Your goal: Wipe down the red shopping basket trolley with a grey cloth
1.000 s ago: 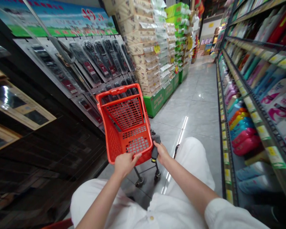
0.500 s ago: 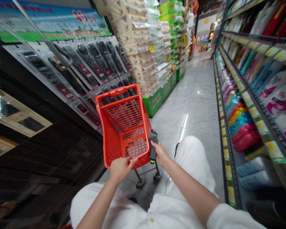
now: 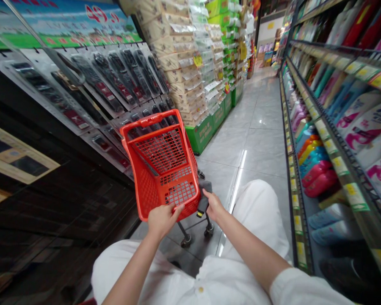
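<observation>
A small red plastic shopping cart (image 3: 133,178) with a grid floor stands in front of my knees, and no goods show in its basket. My left hand (image 3: 161,220) is closed over the near rim, with the thumb along the top and the other fingers partly hidden. Just right of the basket, my right hand (image 3: 213,206) grips a dark grey, soft-looking item (image 3: 204,198) with a yellow band at its lower end. Its exact kind is unclear. It hangs beside the cart's wall, outside the basket.
Packaged belts (image 3: 114,80) hang on a rack at the left. Ahead rise stacked cartons (image 3: 182,72) on a green base (image 3: 205,133). Shelves (image 3: 332,144) of bottles line the right side. Grey tiled floor (image 3: 257,114) runs between them.
My right hand has tilted the grey item, so its banded end points more to the lower left. The cart and surroundings sit slightly further left in view. My left hand stays on the rim.
</observation>
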`<state>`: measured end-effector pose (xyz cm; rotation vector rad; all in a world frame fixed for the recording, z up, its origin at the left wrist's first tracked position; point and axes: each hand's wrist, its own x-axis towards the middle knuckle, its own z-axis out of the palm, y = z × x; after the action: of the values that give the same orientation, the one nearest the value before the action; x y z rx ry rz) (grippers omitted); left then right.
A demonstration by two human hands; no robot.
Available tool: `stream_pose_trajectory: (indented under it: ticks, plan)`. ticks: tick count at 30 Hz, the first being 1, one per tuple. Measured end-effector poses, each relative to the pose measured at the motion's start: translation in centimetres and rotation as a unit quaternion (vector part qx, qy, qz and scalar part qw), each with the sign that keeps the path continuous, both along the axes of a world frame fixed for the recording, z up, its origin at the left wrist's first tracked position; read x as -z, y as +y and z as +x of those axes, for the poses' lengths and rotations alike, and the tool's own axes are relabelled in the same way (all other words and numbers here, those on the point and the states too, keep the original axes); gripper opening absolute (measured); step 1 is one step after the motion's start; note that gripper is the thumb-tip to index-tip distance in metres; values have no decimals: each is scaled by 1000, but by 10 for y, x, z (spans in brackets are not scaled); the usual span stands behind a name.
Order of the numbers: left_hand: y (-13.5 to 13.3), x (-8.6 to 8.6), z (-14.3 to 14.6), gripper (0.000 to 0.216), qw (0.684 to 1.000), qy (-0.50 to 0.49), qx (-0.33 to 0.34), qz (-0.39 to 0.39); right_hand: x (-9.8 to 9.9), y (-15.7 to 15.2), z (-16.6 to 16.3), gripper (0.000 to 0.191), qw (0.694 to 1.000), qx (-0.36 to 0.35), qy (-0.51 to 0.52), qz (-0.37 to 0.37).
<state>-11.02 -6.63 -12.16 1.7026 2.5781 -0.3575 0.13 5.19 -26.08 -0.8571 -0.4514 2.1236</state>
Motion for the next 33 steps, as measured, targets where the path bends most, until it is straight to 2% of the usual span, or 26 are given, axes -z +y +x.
stream_pose_trajectory:
  ticks: [3,8,10,13,15,17,21,26,29,31,33]
  plan:
    - [9,0,9,72,1000,-2,-6,4,0,0,4,33,998,51,41,25]
    - [25,1,23,71,1000,-12,-17,18,2,12,4,26,992,101,-62,-28]
    - [31,2,26,73,999,-17,-22,22,-5,17,4,31,992,112,-55,0]
    - [42,2,32,74,999,-24,-28,30,-13,21,8,39,985,146,-29,91]
    - [49,2,36,74,998,-30,-33,36,-10,21,12,38,976,170,-57,120]
    - [56,3,40,74,998,-36,-39,40,-1,22,15,34,970,186,-116,110]
    - [63,4,45,73,997,-33,-45,47,8,30,14,34,967,180,-165,74]
    - [67,4,43,74,998,-25,-39,50,-2,38,14,43,971,184,-102,113]
    - [67,4,43,74,998,-25,-40,46,-2,34,18,37,963,179,-140,143]
    - [67,4,43,73,998,-25,-43,45,-4,34,24,34,968,151,-154,125]
    - [67,4,43,73,998,-24,-46,44,-12,38,30,37,978,129,-123,106]
